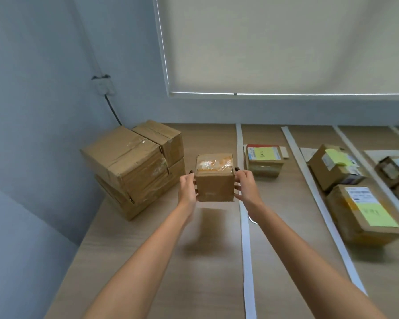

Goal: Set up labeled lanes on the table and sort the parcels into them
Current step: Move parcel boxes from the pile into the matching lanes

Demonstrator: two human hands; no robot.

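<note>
Both hands hold one small cardboard parcel (214,180) above the tabletop (148,261), clear of the surface — its shadow lies on the wood beneath it. The left hand (187,188) grips the parcel's left side, the right hand (245,186) its right side, fingers curled round the edges. Clear tape covers the parcel's top face.

Positions relative to the held parcel:
- To its left, against the wall corner, a stack of larger brown boxes (134,166), taped, well apart from the hands.
- Just right of it, a white tape strip (245,238) runs from the far edge of the tabletop toward the viewer; the right forearm crosses over it.
- Beyond that strip, just right of the parcel, a parcel with a yellow note (264,161) lies flat in the first lane.
- Further right, a second white strip (318,203), then two more boxes — an angled box (334,166) with a yellow note on it and a larger labelled box (364,212) nearer the viewer, with a green-yellow note on its top.
- At the far right edge, another box (395,169), blurred.

A closed roller blind (286,42) hangs on the wall behind the tabletop.
</note>
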